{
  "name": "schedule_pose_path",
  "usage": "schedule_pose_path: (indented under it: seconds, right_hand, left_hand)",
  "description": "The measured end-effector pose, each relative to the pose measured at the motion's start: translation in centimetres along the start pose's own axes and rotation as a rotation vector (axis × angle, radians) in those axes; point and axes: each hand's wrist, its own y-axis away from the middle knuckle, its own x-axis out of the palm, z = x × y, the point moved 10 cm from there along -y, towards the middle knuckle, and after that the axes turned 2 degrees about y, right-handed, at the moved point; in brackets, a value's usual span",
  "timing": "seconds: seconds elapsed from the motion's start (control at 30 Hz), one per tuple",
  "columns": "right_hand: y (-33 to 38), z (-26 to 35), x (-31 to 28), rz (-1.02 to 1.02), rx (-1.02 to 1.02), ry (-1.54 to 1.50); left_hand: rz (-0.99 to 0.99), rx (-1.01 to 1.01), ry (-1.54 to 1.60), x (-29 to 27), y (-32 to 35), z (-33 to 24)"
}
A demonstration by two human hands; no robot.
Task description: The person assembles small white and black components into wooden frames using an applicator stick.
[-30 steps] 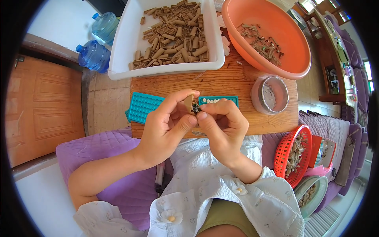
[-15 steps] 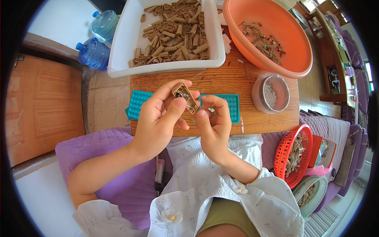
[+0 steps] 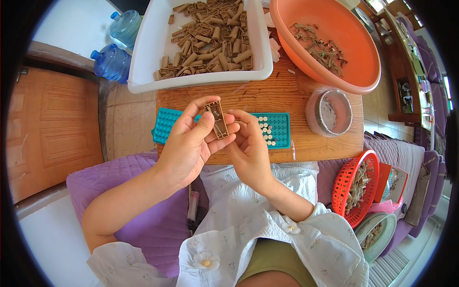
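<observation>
My left hand (image 3: 184, 138) grips a small brown plastic casing (image 3: 217, 120) between thumb and fingers, its open side facing up. A small metal coil spring and a thin wire-like piece show inside it. My right hand (image 3: 251, 150) is close against the casing's right side, its fingers curled. Left-hand fingers partly cover its fingertips, and what they hold, if anything, is hidden. Beneath the hands lies a teal tray (image 3: 282, 122) of small round hollows, with several small white discs in its right part.
A white tub (image 3: 143, 62) of brown casings stands at the back. Beside it, an orange basin (image 3: 354, 62) holds loose strips. A clear round container (image 3: 313, 112) with pale pieces is on the wooden table (image 3: 330, 148). A red basket (image 3: 339, 191) sits at right.
The casing has turned more upright and shifted slightly left in my left hand. My right hand has moved left and closed in, uncovering white discs in the teal tray.
</observation>
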Motion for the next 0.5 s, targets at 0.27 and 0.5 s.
schedule_pose_path:
  seconds: [0.27,0.5]
  right_hand:
    - [-0.5,2.4,-0.7,0.004,-0.136,-0.022]
    - [-0.8,2.0,-0.6,-0.046,-0.100,0.161]
  left_hand:
    - [0.063,0.083,-0.237,0.7,0.3,0.2]
    - [0.122,0.345,-0.662,2.6,1.5,-1.5]
